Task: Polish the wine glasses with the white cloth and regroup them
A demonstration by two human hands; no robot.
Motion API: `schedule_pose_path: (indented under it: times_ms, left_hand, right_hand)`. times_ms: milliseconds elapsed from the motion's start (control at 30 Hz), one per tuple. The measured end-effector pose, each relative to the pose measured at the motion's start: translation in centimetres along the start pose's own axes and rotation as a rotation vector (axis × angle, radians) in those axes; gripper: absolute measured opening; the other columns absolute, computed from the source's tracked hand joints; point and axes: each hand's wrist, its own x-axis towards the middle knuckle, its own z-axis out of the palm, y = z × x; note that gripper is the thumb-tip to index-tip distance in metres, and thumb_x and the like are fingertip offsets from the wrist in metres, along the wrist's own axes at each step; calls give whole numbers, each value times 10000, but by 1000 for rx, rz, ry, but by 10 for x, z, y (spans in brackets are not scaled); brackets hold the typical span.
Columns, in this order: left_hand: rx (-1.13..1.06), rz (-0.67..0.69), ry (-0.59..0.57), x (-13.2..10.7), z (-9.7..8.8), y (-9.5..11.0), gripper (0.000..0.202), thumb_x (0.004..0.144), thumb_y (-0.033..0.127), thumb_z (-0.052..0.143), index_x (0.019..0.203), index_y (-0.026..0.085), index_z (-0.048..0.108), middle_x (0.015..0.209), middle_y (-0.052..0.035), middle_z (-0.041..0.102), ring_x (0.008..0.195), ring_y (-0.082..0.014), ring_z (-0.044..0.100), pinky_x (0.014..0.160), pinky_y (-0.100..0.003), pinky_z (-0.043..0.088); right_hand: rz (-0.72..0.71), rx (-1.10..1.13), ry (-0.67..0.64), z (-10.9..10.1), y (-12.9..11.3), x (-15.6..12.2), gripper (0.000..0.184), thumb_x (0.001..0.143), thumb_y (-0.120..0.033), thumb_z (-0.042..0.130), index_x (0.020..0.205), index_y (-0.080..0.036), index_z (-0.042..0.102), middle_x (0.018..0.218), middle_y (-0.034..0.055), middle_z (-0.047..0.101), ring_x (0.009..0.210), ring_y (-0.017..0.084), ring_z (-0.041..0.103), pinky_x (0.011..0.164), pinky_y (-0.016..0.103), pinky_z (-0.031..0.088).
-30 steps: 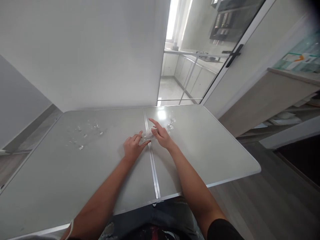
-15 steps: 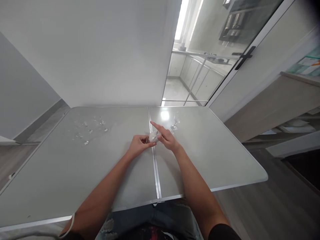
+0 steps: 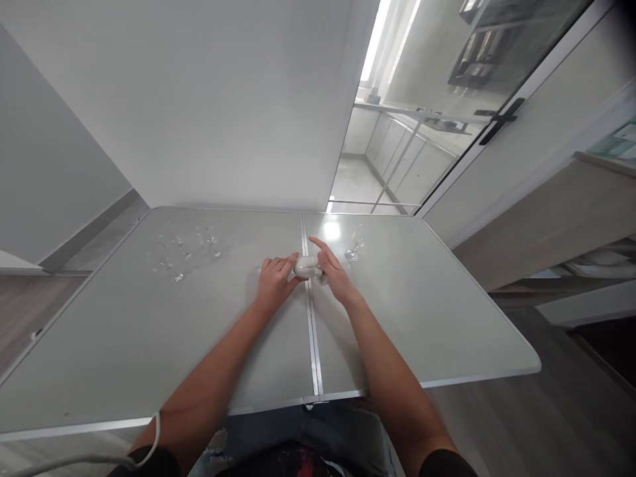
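Over the table's middle seam, my left hand (image 3: 275, 281) is closed around a small clear glass (image 3: 305, 267) tilted onto its side. White material shows through the glass wall. My right hand (image 3: 334, 273) is at the right end of the glass, its index finger stretched out and its other fingers bent around a white cloth (image 3: 322, 279). Part of the cloth hangs below that hand, and the rest is hidden by the fingers. Just beyond my right hand stands a clear stemmed glass (image 3: 353, 252).
Several clear glasses (image 3: 183, 255) are grouped on the left part of the pale table (image 3: 238, 351). A white wall (image 3: 238, 132) rises behind it, with a glass door (image 3: 397, 152) to the right. A pale cable (image 3: 156, 434) lies by my left forearm.
My left hand has rolled over so that its back faces up, and the glass has turned with it. More cloth shows under my right hand. The view has shifted slightly.
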Motion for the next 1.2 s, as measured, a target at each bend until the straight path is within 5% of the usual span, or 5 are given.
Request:
schedule_pose_path:
  times_ms: [300, 467, 633, 967, 1200]
  left_hand:
    - [-685, -342, -491, -1, -11, 22, 503, 795, 670, 676, 742, 178, 585, 638, 13, 576, 563, -117, 492, 562, -254, 346]
    - [-1391, -622, -873, 3, -15, 23, 589, 848, 735, 552, 786, 150, 589, 659, -12, 529, 488, -67, 354, 444, -213, 220]
    - [-1555, -749, -1081, 3, -14, 20, 748, 865, 813, 388, 878, 115, 657, 537, 65, 321, 419, -42, 157, 395, -206, 173]
    - [-255, -306, -297, -7, -3, 26, 533, 759, 646, 732, 1028, 186, 708, 723, -51, 664, 635, -193, 563, 600, -299, 329]
    - [32, -154, -198, -10, 3, 24, 494, 890, 546, 647, 1248, 208, 684, 806, -98, 719, 713, -229, 630, 739, -349, 357]
  right_hand:
    - [-373, -233, -258, -25, 22, 3, 572, 1024, -609, 332, 1371, -259, 624, 987, 59, 745, 1002, 247, 640, 1091, 474, 416]
    - [-237, 17, -349, -27, 17, -3, 619, 989, -655, 387, 1391, -236, 601, 959, 71, 749, 767, 224, 694, 727, 366, 551]
    - [-54, 251, -384, -19, 9, -9, 612, 982, -644, 419, 1387, -211, 571, 729, 31, 717, 500, 192, 629, 517, 323, 493]
    - [-4, -54, -64, -5, 19, 7, 507, 994, -590, 420, 1088, -208, 739, 668, -2, 572, 593, 146, 467, 587, 276, 387]
    - [292, 164, 58, 1, 19, 9, 461, 938, -587, 487, 1087, -223, 726, 741, 0, 565, 628, 140, 469, 569, 253, 378]
